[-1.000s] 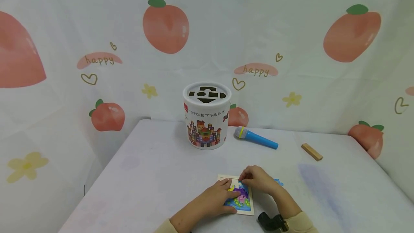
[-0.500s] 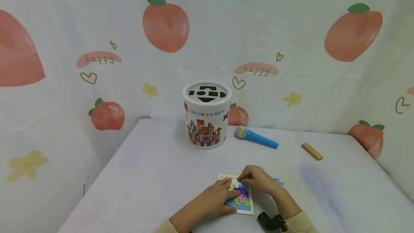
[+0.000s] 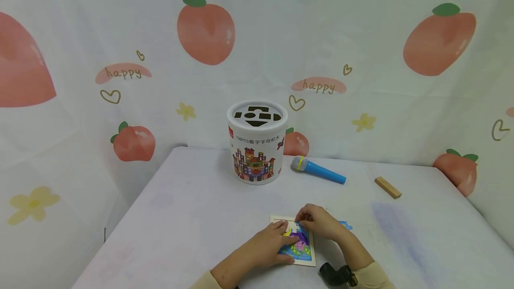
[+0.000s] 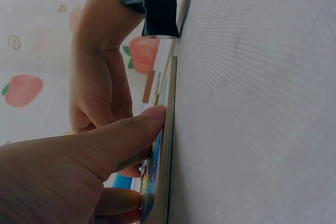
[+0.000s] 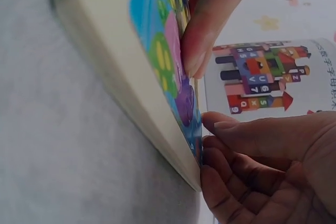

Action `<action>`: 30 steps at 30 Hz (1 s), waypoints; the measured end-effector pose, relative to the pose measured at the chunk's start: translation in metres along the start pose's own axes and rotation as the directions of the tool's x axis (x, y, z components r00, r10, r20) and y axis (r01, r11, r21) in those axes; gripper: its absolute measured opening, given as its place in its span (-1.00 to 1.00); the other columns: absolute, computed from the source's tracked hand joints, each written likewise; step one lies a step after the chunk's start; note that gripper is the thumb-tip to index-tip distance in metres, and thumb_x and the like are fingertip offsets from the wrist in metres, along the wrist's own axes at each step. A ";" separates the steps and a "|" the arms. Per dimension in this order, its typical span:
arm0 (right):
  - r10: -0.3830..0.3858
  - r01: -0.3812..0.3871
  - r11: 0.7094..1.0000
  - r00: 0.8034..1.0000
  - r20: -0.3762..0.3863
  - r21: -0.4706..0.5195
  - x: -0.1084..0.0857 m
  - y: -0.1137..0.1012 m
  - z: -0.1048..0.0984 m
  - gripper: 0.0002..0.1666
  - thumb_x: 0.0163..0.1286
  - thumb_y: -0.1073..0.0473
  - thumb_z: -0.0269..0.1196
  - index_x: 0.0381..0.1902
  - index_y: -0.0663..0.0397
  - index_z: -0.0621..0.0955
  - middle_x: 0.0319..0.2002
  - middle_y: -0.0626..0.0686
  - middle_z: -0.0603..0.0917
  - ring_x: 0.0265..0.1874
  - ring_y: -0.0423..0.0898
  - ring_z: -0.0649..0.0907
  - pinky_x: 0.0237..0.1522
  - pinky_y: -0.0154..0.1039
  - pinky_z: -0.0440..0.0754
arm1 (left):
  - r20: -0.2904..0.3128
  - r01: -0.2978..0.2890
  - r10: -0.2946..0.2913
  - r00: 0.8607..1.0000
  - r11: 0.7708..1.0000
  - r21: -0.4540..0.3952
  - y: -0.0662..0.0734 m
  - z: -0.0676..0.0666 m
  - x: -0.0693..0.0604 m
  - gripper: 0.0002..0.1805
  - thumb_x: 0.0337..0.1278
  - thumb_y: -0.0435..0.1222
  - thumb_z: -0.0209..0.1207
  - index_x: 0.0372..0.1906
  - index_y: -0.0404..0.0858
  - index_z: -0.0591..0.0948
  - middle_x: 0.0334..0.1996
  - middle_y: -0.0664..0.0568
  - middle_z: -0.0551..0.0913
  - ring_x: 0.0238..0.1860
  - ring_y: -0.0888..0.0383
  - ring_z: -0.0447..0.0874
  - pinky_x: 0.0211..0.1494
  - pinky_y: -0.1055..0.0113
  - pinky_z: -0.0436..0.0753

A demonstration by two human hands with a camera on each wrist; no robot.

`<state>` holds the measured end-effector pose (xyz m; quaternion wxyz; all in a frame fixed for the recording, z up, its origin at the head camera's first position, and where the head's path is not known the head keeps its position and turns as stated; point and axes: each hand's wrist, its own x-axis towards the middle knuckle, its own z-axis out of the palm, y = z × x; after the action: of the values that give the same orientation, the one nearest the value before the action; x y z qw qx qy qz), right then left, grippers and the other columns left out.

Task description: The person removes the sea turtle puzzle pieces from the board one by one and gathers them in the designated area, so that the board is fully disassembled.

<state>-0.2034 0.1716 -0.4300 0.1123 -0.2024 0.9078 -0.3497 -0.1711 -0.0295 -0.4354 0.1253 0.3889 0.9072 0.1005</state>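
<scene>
A picture puzzle in a pale wooden frame (image 3: pixel 313 258) lies flat on the table, with a purple, pink, green and blue picture. My left hand (image 3: pixel 267 246) rests on it with spread, fairly straight fingers, its thumb near the lower edge. At the upper right part, my right hand (image 3: pixel 321 223) has its thumb and curled fingers against the puzzle. In the right wrist view, the thumb and fingers of my right hand (image 5: pixel 273 156) meet the edge of the puzzle (image 5: pixel 165 51); whether a loose piece is between them cannot be told.
A white bucket (image 3: pixel 257 146) with a slotted lid stands at the back. Right of it lie a blue toy microphone (image 3: pixel 321 171) and a wooden block (image 3: pixel 387 187). A blue piece (image 3: pixel 345 225) lies beside my right wrist. A patterned cloth hangs behind the table.
My right hand's fingertips have shifted slightly left along the upper part of the puzzle. My left hand has stayed in place.
</scene>
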 end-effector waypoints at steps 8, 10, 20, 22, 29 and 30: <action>0.020 -0.020 1.000 1.000 -0.002 0.021 -0.001 0.001 0.000 -0.91 0.28 0.36 0.16 -0.30 0.17 0.60 -0.38 -0.03 0.57 -0.35 -0.17 0.50 -0.29 -0.35 0.55 | -0.001 0.004 -0.004 1.000 1.000 -0.009 0.001 -0.001 -0.001 -0.42 0.07 0.13 0.14 0.25 0.15 0.44 0.33 -0.14 0.33 0.39 -0.02 0.22 0.36 0.16 0.36; 0.020 -0.020 0.999 1.000 0.001 0.026 -0.001 0.001 0.000 -0.90 0.27 0.37 0.15 -0.30 0.17 0.60 -0.37 -0.03 0.57 -0.34 -0.16 0.50 -0.28 -0.32 0.56 | -0.005 0.004 -0.004 1.000 1.000 -0.009 0.001 -0.002 -0.002 -0.42 0.07 0.13 0.15 0.25 0.15 0.44 0.33 -0.14 0.33 0.39 -0.02 0.22 0.36 0.16 0.36; 0.011 -0.012 0.995 1.000 0.008 0.098 0.002 0.005 -0.005 -0.87 0.19 0.41 0.20 -0.29 0.21 0.63 -0.34 0.00 0.64 -0.32 -0.14 0.54 -0.22 -0.25 0.61 | -0.004 0.010 -0.010 1.000 1.000 -0.007 0.000 -0.002 -0.002 -0.42 0.08 0.13 0.14 0.25 0.15 0.44 0.34 -0.12 0.33 0.40 0.00 0.21 0.37 0.16 0.35; 0.015 -0.016 0.993 1.000 0.014 0.117 0.002 0.006 -0.005 -0.88 0.18 0.36 0.24 -0.29 0.22 0.64 -0.35 0.01 0.64 -0.34 -0.15 0.54 -0.26 -0.31 0.58 | -0.003 0.007 -0.007 1.000 1.000 -0.011 0.000 -0.002 -0.002 -0.42 0.09 0.13 0.14 0.25 0.15 0.44 0.34 -0.13 0.33 0.40 -0.01 0.21 0.37 0.15 0.35; 0.081 -0.101 0.956 0.993 0.082 0.276 0.000 0.008 -0.006 -0.84 0.22 0.26 0.28 -0.30 0.27 0.63 -0.39 0.01 0.66 -0.43 -0.17 0.56 -0.35 -0.35 0.61 | 0.002 -0.003 0.003 1.000 1.000 -0.019 0.000 -0.001 -0.001 -0.41 0.09 0.14 0.12 0.26 0.13 0.43 0.34 -0.13 0.33 0.40 -0.02 0.21 0.37 0.14 0.36; 0.086 -0.105 0.954 0.993 0.079 0.283 -0.001 0.008 -0.006 -0.83 0.21 0.25 0.29 -0.30 0.28 0.63 -0.41 0.00 0.65 -0.44 -0.17 0.55 -0.36 -0.35 0.61 | 0.001 -0.004 0.004 1.000 1.000 -0.017 0.000 -0.001 0.000 -0.41 0.09 0.15 0.12 0.25 0.14 0.44 0.34 -0.13 0.33 0.40 -0.02 0.21 0.36 0.14 0.36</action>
<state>-0.2070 0.1807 -0.4313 0.1869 -0.1515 0.8522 -0.4647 -0.1710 -0.0299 -0.4346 0.1289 0.3899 0.9054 0.1081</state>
